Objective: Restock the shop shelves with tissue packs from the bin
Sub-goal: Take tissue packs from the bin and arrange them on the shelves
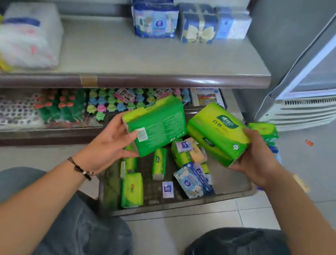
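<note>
Each hand, left [113, 142] and right [255, 157], grips a green plastic tissue pack [156, 123] [217, 133] above the dark slatted bin [229, 195]; blue packs [154, 17] crowd the grey shelf [152, 58]'s back-right corner.

Each hand, left [113, 140] and right [255, 157], grips a green tissue pack [156, 123] [217, 133] above the bin [229, 193] below the shelf [130, 54].

Bin [238, 191] on floor below shelf [152, 58]; 3 packs [189, 23] at shelf rear, fridge [325, 87] R.
</note>
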`<state>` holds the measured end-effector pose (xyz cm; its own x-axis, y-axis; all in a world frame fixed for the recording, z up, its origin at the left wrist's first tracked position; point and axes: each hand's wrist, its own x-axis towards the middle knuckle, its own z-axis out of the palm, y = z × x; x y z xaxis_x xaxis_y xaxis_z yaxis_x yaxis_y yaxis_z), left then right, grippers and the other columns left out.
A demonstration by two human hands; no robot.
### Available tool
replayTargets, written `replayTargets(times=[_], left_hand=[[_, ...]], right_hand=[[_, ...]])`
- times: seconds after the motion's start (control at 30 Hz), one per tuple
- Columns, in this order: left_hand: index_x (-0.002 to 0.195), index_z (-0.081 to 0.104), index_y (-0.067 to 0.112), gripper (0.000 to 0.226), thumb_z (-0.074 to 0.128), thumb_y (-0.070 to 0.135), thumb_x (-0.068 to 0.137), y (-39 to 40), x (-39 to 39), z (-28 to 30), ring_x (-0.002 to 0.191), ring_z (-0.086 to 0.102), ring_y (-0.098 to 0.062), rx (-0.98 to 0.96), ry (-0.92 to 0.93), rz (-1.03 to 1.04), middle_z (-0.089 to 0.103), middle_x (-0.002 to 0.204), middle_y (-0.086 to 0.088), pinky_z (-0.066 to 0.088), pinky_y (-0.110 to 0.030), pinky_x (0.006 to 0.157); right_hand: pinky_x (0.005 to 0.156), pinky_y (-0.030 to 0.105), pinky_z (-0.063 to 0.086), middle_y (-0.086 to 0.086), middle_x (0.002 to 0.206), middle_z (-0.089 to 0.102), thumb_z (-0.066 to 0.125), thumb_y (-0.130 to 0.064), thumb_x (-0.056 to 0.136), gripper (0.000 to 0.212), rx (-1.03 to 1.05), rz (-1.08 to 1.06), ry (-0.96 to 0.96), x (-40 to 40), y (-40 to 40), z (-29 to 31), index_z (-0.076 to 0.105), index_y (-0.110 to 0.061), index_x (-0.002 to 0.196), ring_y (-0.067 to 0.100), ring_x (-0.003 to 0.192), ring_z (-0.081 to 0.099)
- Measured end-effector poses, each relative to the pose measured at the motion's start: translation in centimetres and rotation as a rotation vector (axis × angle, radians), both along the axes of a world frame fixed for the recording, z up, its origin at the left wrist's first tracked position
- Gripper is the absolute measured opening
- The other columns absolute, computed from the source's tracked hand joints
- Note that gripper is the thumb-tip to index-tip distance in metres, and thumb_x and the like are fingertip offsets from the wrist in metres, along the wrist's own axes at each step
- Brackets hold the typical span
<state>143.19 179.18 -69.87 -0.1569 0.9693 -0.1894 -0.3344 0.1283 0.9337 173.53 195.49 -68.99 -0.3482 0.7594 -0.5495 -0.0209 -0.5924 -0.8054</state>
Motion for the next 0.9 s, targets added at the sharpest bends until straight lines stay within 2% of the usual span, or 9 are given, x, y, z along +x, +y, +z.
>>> replayTargets(times=[0.13, 0.23, 0.33, 0.4, 0.5, 0.63, 0.73, 0.83, 0.9], left_hand=[[0.126, 0.060, 0.035, 0.068, 0.091, 0.030, 0.065, 0.7, 0.5, 1.2, 0.131, 0.053, -0.026, 0.175, 0.134, 0.044, 0.060, 0.135, 0.001, 0.048, -0.050, 0.101], [0.118, 0.065, 0.043, 0.060, 0.080, 0.014, 0.068, 1.0, 0.4, 2.3, 0.134, 0.049, -0.014, 0.302, 0.289, 0.049, 0.050, 0.144, 0.006, 0.048, -0.030, 0.100], [0.117, 0.063, 0.045, 0.061, 0.070, 0.009, 0.069, 0.9, 0.6, 3.7, 0.143, 0.036, -0.021, 0.416, 0.500, 0.000, 0.031, 0.155, 0.003, 0.044, -0.025, 0.102], [0.117, 0.060, 0.046, 0.062, 0.066, 0.008, 0.069, 0.6, 0.9, 4.5, 0.146, 0.031, -0.027, 0.487, 0.664, -0.017, 0.026, 0.156, 0.001, 0.042, -0.026, 0.105], [0.115, 0.057, 0.031, 0.053, 0.059, 0.005, 0.068, 0.3, 1.3, 5.8, 0.144, 0.029, -0.033, 0.604, 0.848, -0.026, 0.021, 0.153, -0.009, 0.039, -0.025, 0.108], [0.110, 0.050, 0.023, 0.049, 0.049, 0.007, 0.064, -0.1, 2.2, 6.6, 0.146, 0.021, -0.041, 0.668, 1.022, 0.008, 0.019, 0.152, -0.014, 0.026, -0.046, 0.117], [0.107, 0.046, 0.024, 0.042, 0.051, 0.013, 0.067, -0.6, 2.6, 6.0, 0.150, 0.012, -0.031, 0.596, 0.981, 0.001, 0.015, 0.157, -0.011, 0.019, -0.040, 0.119], [0.099, 0.059, 0.030, 0.011, 0.050, 0.024, 0.095, -0.6, 3.3, 5.6, 0.152, 0.013, -0.015, 0.546, 0.654, 0.052, 0.018, 0.162, 0.000, 0.030, -0.035, 0.116], [0.087, 0.068, 0.035, 0.040, 0.033, 0.032, 0.107, -0.6, 3.6, 6.2, 0.147, 0.025, -0.003, 0.502, 0.379, 0.143, 0.027, 0.160, 0.010, 0.042, -0.026, 0.107]], right_hand=[[0.066, 0.038, 0.061, 0.007, 0.121, 0.071, 0.034, -0.043, 0.100, 0.046, 0.055, -0.015, 0.062, 1.7, 0.7, 2.3, 0.061, -0.024, 0.133, 0.024, 0.096, 0.072], [0.083, 0.048, 0.060, 0.011, 0.126, 0.069, 0.055, -0.052, 0.088, 0.056, 0.127, 0.013, 0.092, 2.5, 1.1, 3.1, 0.060, -0.022, 0.135, 0.028, 0.106, 0.070], [0.100, 0.063, 0.044, 0.016, 0.132, 0.064, 0.076, -0.060, 0.063, 0.085, 0.176, 0.111, 0.099, 2.9, 1.2, 3.3, 0.060, -0.019, 0.136, 0.038, 0.120, 0.061], [0.100, 0.065, 0.041, 0.016, 0.132, 0.064, 0.065, -0.059, 0.075, 0.072, 0.171, 0.146, 0.103, 2.8, 1.1, 3.7, 0.061, -0.019, 0.135, 0.039, 0.118, 0.062], [0.087, 0.051, 0.056, 0.014, 0.125, 0.069, 0.049, -0.050, 0.087, 0.053, 0.111, 0.157, 0.127, 2.7, 1.1, 4.2, 0.068, -0.020, 0.126, 0.032, 0.106, 0.069], [0.068, 0.041, 0.062, 0.012, 0.106, 0.076, 0.052, -0.046, 0.084, 0.040, 0.055, 0.122, 0.157, 1.5, 0.4, 4.6, 0.080, -0.021, 0.099, 0.026, 0.087, 0.075], [0.067, 0.040, 0.062, 0.011, 0.099, 0.077, 0.053, -0.044, 0.083, 0.037, 0.038, 0.099, 0.171, 0.4, -0.5, 4.3, 0.082, -0.022, 0.090, 0.024, 0.082, 0.075], [0.069, 0.041, 0.061, 0.008, 0.095, 0.078, 0.052, -0.044, 0.082, 0.035, 0.058, 0.076, 0.214, -0.4, -0.9, 4.3, 0.082, -0.026, 0.085, 0.022, 0.080, 0.075], [0.064, 0.037, 0.062, 0.007, 0.090, 0.078, 0.053, -0.043, 0.080, 0.034, 0.073, 0.061, 0.237, -0.7, -1.1, 4.6, 0.082, -0.027, 0.078, 0.020, 0.076, 0.075]])
